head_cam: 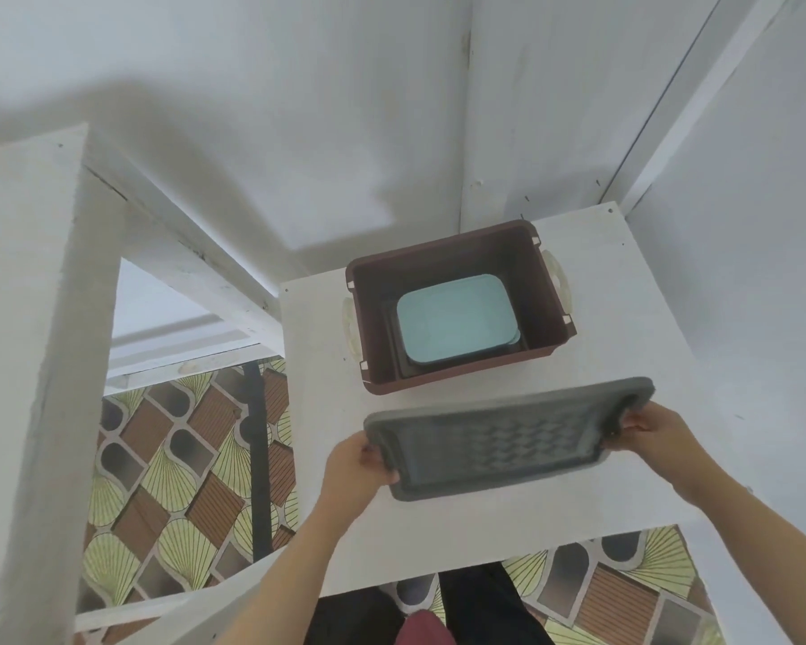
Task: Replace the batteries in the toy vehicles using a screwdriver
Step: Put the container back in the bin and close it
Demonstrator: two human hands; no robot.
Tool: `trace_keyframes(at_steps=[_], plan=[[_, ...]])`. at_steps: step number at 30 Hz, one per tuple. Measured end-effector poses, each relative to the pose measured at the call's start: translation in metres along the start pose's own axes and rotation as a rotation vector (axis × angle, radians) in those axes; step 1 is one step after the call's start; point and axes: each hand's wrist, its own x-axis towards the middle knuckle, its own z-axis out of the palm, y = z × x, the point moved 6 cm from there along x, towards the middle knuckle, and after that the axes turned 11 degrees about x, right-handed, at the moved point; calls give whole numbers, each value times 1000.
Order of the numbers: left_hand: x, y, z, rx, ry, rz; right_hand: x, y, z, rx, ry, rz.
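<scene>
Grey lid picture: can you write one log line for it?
left hand: grips grey lid | right hand: grips grey lid | brown bin: open, on white table

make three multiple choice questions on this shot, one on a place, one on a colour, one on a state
1. Where is the blue box relative to the bin?
A. beside it on the table
B. inside it
C. under it

2. What colour are the bin's walls?
A. brown
B. green
C. yellow

3. What state is the bin in?
A. open, with its lid held off it
B. closed under its lid
C. tipped on its side

Answers:
1 B: the blue box lies on the bin's floor.
2 A: the walls show brown inside and out.
3 A: the left hand and right hand grip the grey lid's ends in front of the upright bin.
</scene>
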Motion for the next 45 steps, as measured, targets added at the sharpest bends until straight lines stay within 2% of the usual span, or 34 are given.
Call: trace_keyframes(at_steps=[5, 7, 10, 16, 23, 28, 32, 34, 36, 38, 40, 43, 45], plan=[[9, 52, -53, -164, 315, 154, 10, -60, 1, 106, 64, -188], [22, 72, -70, -180, 385, 184, 21, -83, 6, 135, 122, -271], [49, 88, -86, -177, 430, 132, 43, -112, 17, 111, 184, -341], [102, 81, -85, -62, 321, -49, 87, -137, 50, -112, 153, -323], [115, 76, -83, -129, 317, -9, 102, -146, 59, -322, 261, -413], [113, 75, -79, -85, 277, 25, 104, -136, 55, -323, 274, -365], [115, 69, -80, 13, 350, -43, 98, -133, 54, -344, 335, -378], [116, 60, -73, -65, 274, -173, 97, -128, 53, -271, 336, -333], [116, 52, -62, -257, 127, -304, 97, -119, 54, -99, 285, -228], [114, 53, -56, -365, 67, -296, 96, -113, 53, -46, 277, -157], [113, 56, -61, -291, 174, -214, 94, -116, 48, -127, 320, -208], [109, 66, -67, 102, 374, -67, 91, -124, 42, -193, 383, -278], [100, 78, -64, 369, 450, -38, 87, -131, 44, -303, 419, -334]])
